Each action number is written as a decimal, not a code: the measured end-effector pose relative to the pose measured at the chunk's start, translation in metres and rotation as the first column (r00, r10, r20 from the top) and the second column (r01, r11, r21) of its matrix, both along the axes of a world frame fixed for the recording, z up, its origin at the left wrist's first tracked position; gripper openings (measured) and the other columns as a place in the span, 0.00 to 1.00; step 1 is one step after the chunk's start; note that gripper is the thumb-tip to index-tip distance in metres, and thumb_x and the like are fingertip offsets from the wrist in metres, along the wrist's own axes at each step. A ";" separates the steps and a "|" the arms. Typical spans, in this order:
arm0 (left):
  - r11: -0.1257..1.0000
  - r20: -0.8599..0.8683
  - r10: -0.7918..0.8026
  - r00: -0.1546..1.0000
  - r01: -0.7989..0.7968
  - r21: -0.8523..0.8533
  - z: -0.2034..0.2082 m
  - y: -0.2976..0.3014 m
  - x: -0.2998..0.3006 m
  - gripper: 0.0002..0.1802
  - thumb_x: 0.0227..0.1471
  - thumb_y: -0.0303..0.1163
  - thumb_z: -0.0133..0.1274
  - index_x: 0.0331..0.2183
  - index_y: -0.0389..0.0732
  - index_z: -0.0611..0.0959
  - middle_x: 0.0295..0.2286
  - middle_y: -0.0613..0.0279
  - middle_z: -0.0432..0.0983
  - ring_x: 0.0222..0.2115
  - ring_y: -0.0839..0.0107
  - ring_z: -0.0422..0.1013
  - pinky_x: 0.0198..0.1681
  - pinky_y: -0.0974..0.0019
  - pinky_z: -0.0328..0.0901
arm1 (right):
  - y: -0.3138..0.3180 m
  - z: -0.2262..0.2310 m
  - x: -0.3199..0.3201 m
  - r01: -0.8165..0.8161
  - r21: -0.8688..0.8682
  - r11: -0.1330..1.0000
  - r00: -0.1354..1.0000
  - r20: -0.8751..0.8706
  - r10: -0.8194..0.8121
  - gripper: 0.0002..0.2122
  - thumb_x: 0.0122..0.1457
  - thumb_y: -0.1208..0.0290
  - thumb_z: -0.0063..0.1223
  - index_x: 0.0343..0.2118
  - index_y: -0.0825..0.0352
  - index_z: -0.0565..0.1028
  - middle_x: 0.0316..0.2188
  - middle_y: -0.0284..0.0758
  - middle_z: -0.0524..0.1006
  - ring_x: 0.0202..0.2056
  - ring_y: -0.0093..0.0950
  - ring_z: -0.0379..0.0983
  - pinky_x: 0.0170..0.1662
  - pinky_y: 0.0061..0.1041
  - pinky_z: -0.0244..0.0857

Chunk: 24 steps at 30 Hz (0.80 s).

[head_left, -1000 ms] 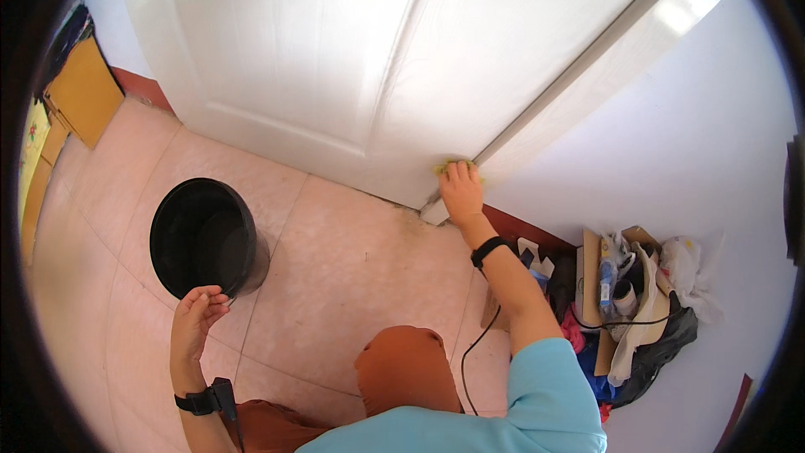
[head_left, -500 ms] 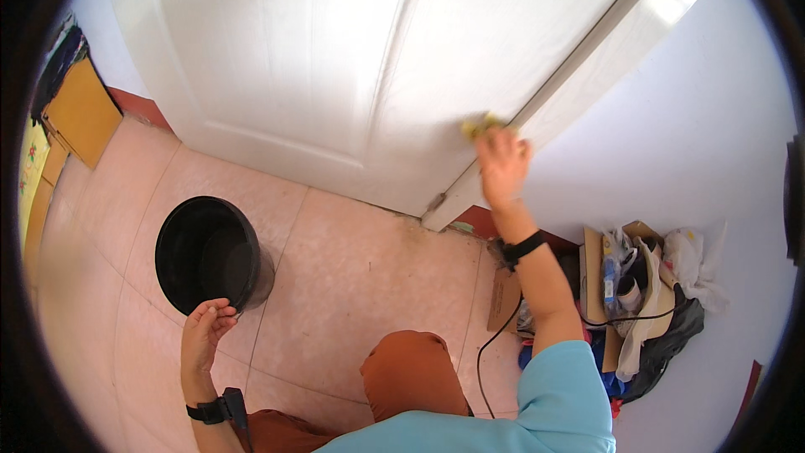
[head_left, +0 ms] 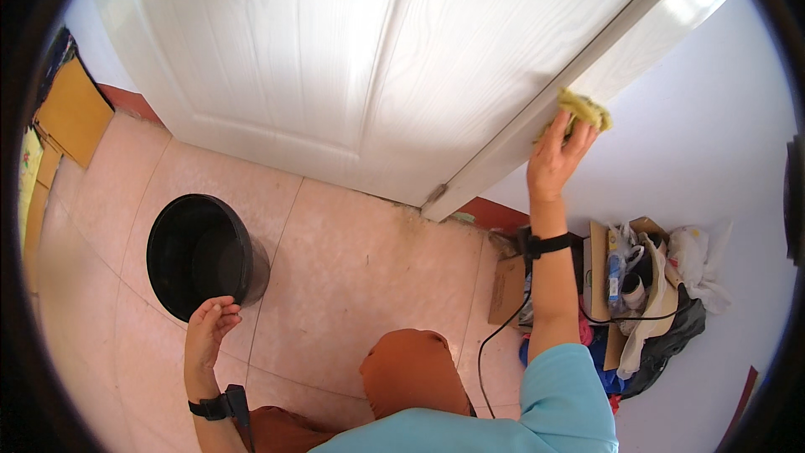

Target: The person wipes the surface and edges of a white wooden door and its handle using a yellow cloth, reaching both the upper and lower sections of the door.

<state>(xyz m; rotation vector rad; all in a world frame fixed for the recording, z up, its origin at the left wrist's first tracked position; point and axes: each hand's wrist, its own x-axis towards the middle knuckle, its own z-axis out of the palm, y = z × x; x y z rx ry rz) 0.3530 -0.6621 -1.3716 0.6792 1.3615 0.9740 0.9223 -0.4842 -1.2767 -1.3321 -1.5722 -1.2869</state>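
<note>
My right hand (head_left: 555, 159) is stretched up to the white door frame (head_left: 516, 151). Its fingers press a crumpled yellow-green cloth (head_left: 587, 109) against the outer side of the frame, near the wall. Beside the frame is a white panelled door (head_left: 335, 59). Low on the left, my left hand (head_left: 208, 331) has its fingers closed at the near rim of a black plastic bucket (head_left: 260, 273). The bucket stands on the floor with its mouth tilted toward me; only its dark inside shows. Part of the left hand's grip is hidden.
At the right wall, an open cardboard box (head_left: 597, 268) is crammed with bags and odds and ends. A black cable (head_left: 480, 361) trails across the tiled floor (head_left: 352, 260) near my right arm. Brown cardboard (head_left: 75, 113) leans at the far left. My bent knee (head_left: 415, 373) is between my arms.
My right hand has carried the cloth up and to the right, off the door's lower edge and onto the frame. My left hand stays at the bucket's rim.
</note>
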 end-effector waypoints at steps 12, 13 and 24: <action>1.000 -0.010 -0.010 1.000 0.010 0.007 0.006 0.000 0.004 0.13 0.59 0.33 0.45 0.41 0.35 0.78 0.32 0.57 0.79 0.31 0.71 0.76 0.42 0.68 0.71 | -0.038 -0.126 -0.025 0.040 -0.700 0.713 0.981 0.164 0.106 0.24 0.51 0.77 0.48 0.55 0.64 0.68 0.56 0.40 0.63 0.59 0.40 0.56 0.59 0.48 0.52; 1.000 -0.008 -0.001 1.000 0.001 0.004 0.004 -0.002 0.001 0.13 0.59 0.33 0.45 0.40 0.35 0.78 0.32 0.57 0.79 0.31 0.71 0.76 0.42 0.68 0.71 | -0.033 -0.101 -0.036 0.066 -0.621 0.781 0.987 0.158 0.042 0.25 0.51 0.77 0.48 0.56 0.64 0.67 0.56 0.40 0.63 0.59 0.40 0.56 0.59 0.48 0.52; 0.999 -0.001 -0.033 0.999 0.033 0.019 0.010 0.001 0.006 0.13 0.59 0.32 0.46 0.40 0.35 0.78 0.32 0.57 0.79 0.31 0.72 0.76 0.41 0.68 0.71 | -0.030 -0.184 -0.040 0.162 -0.745 0.647 0.954 0.286 0.090 0.26 0.55 0.72 0.45 0.59 0.68 0.61 0.58 0.40 0.62 0.57 0.37 0.59 0.63 0.42 0.47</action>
